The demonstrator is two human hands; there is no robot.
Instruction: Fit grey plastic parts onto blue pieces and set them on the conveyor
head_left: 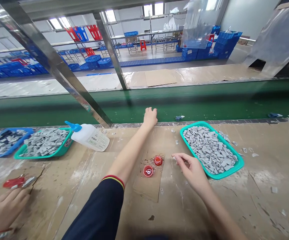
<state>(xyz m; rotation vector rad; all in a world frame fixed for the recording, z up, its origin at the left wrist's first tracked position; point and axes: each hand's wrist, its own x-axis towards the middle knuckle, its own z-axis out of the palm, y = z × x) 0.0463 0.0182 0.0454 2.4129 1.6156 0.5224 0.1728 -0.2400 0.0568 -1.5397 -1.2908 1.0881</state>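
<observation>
As the right grip (191, 169) clamps a pale piece (174, 158), closure of the left grip (150, 118) is unclear.
Likely light, stiff; pinch its edges.

The belt (209, 106) is showing deep green, and a small part (179, 118) on it is pairing dark blue with white. The table (181, 213) is showing cardboard brown, blotched with whitish smears. The nearer cup (148, 171) and the farther cup (158, 160) are gleaming red. The right basket (239, 163) is framing pale grey chips (209, 148) in turquoise green; the far-left tray (28, 134) is showing blue. The bottle (93, 136) is pairing milky white with a bright blue nozzle (73, 126). The navy sleeve (96, 210) is ending in red and yellow stripes (113, 179).
</observation>
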